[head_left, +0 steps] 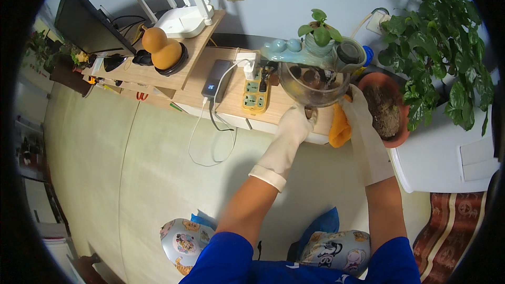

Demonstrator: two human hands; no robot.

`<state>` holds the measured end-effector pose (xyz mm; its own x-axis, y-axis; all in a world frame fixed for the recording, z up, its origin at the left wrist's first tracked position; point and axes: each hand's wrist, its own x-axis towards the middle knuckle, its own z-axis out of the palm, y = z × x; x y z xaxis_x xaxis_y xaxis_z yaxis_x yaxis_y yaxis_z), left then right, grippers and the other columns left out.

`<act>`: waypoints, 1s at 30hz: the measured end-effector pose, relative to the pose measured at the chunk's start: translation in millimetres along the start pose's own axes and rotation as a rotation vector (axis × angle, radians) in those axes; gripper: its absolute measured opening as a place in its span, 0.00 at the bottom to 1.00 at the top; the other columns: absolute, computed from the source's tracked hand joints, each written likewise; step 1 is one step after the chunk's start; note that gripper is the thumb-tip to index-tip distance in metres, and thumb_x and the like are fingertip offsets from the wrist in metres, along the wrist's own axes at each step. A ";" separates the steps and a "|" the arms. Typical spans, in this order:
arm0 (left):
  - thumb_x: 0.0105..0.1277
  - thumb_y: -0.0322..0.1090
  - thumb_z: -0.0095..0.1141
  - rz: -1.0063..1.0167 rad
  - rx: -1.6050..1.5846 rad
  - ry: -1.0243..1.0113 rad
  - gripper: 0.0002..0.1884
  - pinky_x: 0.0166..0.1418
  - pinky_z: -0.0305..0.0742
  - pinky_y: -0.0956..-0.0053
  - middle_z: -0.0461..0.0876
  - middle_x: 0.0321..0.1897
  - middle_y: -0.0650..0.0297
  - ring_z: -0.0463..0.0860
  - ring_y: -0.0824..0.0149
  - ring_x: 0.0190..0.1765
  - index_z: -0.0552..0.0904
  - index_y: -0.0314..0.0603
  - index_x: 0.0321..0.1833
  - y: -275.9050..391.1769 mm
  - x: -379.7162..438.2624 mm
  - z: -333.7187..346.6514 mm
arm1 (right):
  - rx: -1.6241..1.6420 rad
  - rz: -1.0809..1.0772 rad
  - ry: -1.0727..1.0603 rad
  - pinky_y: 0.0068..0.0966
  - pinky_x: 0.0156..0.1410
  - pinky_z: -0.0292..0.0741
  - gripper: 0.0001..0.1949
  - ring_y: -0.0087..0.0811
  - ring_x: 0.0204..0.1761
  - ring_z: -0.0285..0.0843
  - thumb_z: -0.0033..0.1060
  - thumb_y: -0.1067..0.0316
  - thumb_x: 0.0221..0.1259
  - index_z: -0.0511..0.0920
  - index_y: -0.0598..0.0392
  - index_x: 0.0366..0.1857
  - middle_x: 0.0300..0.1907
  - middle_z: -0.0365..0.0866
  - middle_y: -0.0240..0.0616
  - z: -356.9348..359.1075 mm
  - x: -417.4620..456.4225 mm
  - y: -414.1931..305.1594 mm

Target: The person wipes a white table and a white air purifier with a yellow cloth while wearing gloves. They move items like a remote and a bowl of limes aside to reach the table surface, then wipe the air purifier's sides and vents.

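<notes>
A clear glass bowl (pixel 311 94) stands at the right end of the wooden desk, with a pale blue-green ceramic piece (pixel 292 56) across its back rim. This piece carries a small leafy plant (pixel 320 35) in a ribbed pot. My left hand (pixel 298 122), in a cream rubber glove, is against the bowl's lower front; its fingertips are partly hidden. At the bowl's right side is my right hand (pixel 357 106), gloved the same way, with an orange cloth (pixel 340 126) hanging from its grip. Dark objects inside the bowl are hard to make out.
Left of the bowl are a yellow power strip (pixel 255 90) with plugs and a power bank (pixel 217 81) with dangling cables. A gourd (pixel 163 49), router (pixel 181 21) and monitor (pixel 92 23) stand further left. A terracotta planter (pixel 402 122) and trailing plant (pixel 434 47) crowd the right.
</notes>
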<state>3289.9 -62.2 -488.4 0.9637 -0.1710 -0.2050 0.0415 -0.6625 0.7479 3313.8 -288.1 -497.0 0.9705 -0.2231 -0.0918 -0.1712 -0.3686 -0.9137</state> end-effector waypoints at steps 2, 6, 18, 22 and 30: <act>0.80 0.51 0.61 0.004 0.024 0.041 0.22 0.57 0.85 0.47 0.92 0.45 0.41 0.91 0.38 0.51 0.85 0.36 0.56 -12.1 -7.5 -4.0 | -0.121 0.050 0.040 0.33 0.75 0.78 0.25 0.37 0.69 0.86 0.67 0.75 0.73 0.81 0.54 0.73 0.66 0.89 0.41 14.9 -17.3 -26.7; 0.80 0.49 0.60 -0.003 0.035 -0.019 0.20 0.57 0.85 0.46 0.92 0.44 0.41 0.91 0.37 0.51 0.86 0.37 0.56 -5.2 -3.3 -3.8 | -0.099 0.009 0.081 0.34 0.74 0.79 0.24 0.38 0.69 0.86 0.67 0.74 0.74 0.81 0.54 0.72 0.65 0.89 0.42 8.4 -17.6 -19.7; 0.74 0.45 0.64 0.020 -0.061 0.076 0.18 0.58 0.86 0.48 0.93 0.43 0.41 0.92 0.39 0.51 0.87 0.35 0.54 -4.1 9.1 14.0 | -0.044 0.025 0.098 0.34 0.76 0.77 0.24 0.35 0.70 0.84 0.66 0.71 0.77 0.79 0.53 0.76 0.68 0.88 0.40 6.0 -1.4 -6.0; 0.76 0.50 0.64 -0.019 0.009 0.098 0.21 0.61 0.86 0.48 0.94 0.44 0.44 0.93 0.41 0.52 0.87 0.37 0.56 0.1 15.2 31.2 | 0.033 -0.052 0.220 0.32 0.76 0.77 0.25 0.35 0.69 0.84 0.67 0.74 0.77 0.80 0.56 0.75 0.66 0.88 0.39 -4.5 -12.0 8.4; 0.78 0.56 0.63 0.040 0.059 0.016 0.22 0.56 0.87 0.53 0.95 0.40 0.51 0.95 0.47 0.47 0.88 0.41 0.53 -10.2 22.0 12.0 | 0.105 0.099 0.175 0.28 0.72 0.80 0.23 0.30 0.66 0.85 0.67 0.79 0.75 0.82 0.58 0.73 0.66 0.89 0.40 -70.5 -134.2 26.0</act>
<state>3307.5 -67.9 -508.1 0.9684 -0.1870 -0.1652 -0.0125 -0.6976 0.7164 3167.1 -331.4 -480.6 0.9039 -0.4101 -0.1215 -0.2367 -0.2431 -0.9407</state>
